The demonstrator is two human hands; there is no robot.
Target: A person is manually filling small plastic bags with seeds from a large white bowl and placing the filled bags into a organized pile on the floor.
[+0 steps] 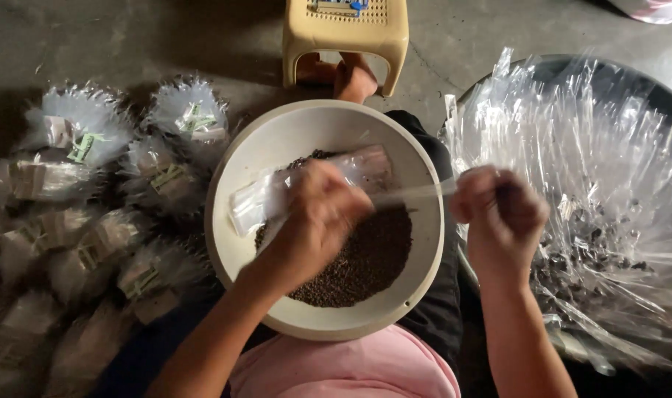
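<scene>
A round cream plastic bowl [236,158] rests on the person's lap, partly filled with small dark brown seeds [369,258] heaped toward its near right side. The left hand [317,214] hovers over the middle of the bowl, fingers curled closed around a small clear plastic bag [259,200] that lies across the bowl's far left part, its open end reaching toward the far right. The right hand [498,214] is just beyond the bowl's right rim, its fingers pinched shut on a thin clear plastic strip [417,193] that stretches leftward to the left hand. Both hands are blurred, so the exact finger positions on the bag are hard to tell.

To the right of the bowl sits a large loose heap of empty clear plastic bags [594,169] in a dark round basin [564,65], with some dark bits showing among them. On the grey concrete floor [130,37] to the left lie many filled clear packets with small paper labels [115,221], piled close together. At the far side stands a low yellowish plastic stool [347,33], with a bare foot [353,79] beneath it. Near the bottom edge, a pink garment [351,368] covers the person's body.
</scene>
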